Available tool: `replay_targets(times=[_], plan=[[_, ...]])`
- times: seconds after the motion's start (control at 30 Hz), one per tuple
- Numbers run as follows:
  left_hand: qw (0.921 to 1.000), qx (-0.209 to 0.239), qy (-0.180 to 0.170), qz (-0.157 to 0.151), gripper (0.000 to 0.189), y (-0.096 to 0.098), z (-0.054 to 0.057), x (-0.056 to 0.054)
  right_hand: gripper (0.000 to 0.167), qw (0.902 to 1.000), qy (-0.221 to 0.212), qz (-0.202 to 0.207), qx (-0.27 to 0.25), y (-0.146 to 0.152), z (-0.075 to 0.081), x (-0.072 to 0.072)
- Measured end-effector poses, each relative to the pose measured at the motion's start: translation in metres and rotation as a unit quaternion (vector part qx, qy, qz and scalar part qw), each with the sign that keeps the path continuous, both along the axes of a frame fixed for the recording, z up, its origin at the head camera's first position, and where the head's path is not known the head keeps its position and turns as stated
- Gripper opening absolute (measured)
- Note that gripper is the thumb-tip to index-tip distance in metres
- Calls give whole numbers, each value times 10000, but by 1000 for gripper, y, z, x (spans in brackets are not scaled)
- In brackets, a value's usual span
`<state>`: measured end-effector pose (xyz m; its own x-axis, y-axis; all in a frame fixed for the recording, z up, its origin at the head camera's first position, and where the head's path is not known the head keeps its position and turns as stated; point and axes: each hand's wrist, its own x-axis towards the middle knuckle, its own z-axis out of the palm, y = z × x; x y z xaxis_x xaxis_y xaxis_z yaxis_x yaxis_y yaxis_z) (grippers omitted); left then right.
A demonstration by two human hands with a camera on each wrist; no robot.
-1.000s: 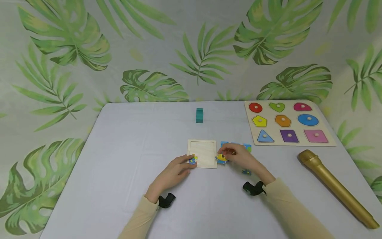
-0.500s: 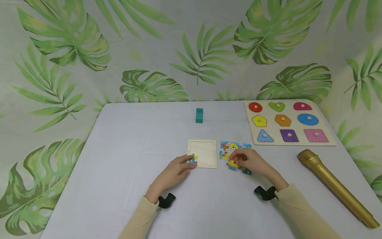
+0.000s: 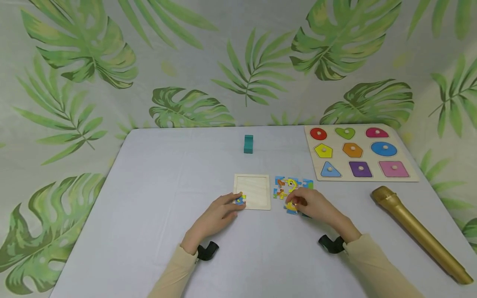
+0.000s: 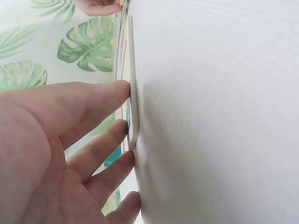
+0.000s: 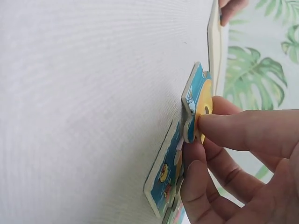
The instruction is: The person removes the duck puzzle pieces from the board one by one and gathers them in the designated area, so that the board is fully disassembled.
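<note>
A square wooden puzzle tray point(image 3: 258, 188) lies mid-table, a blue and yellow puzzle piece point(image 3: 239, 200) in its near left corner. My left hand point(image 3: 219, 212) rests at that corner, its thumb and fingertips touching the piece and the tray's edge. To the right of the tray, my right hand point(image 3: 314, 205) pinches a yellow and blue puzzle piece point(image 5: 198, 105), which the right wrist view shows slightly tilted. Several loose puzzle pieces point(image 3: 292, 182) lie face up around that hand. Close beneath it is a dark blue piece point(image 5: 162, 179), mostly hidden in the head view.
A peg board point(image 3: 337, 161) of coloured shapes lies at the back right. Below it, a gold microphone point(image 3: 421, 231) points diagonally across the table. A small teal block point(image 3: 248, 144) stands near the back edge, and a leaf-print cloth point(image 3: 186, 62) hangs behind.
My right hand has moved right from the tray's edge with its piece, in among the loose pieces, and over the last half second has barely shifted. My left hand stays in place.
</note>
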<state>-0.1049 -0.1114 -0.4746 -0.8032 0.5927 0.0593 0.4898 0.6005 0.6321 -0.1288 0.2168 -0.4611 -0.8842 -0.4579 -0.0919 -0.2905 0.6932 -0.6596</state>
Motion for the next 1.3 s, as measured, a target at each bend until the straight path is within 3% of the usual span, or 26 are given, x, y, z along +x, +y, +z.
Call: replay_targets(times=[0.27,0.53,0.77,1.07,1.3], plan=[[9995,-183,189,-182,32,-2,0,-1,25,9999,58,1,119,-2,2,5],[9984,-341,364,-256,29,-10,5,-2,18,9982,63,-29,-590,-15,2,1],[9982,-418,339,-271,28,-14,5,-3,17,9940,176,276,-1046,-47,4,-10],[9988,-342,223,-256,29,-15,5,-4,22,9915,-81,626,-1142,-97,1,-23],[9988,-193,329,-293,29,-16,3,-4,23,9909,-112,705,-1139,-119,-1,-26]])
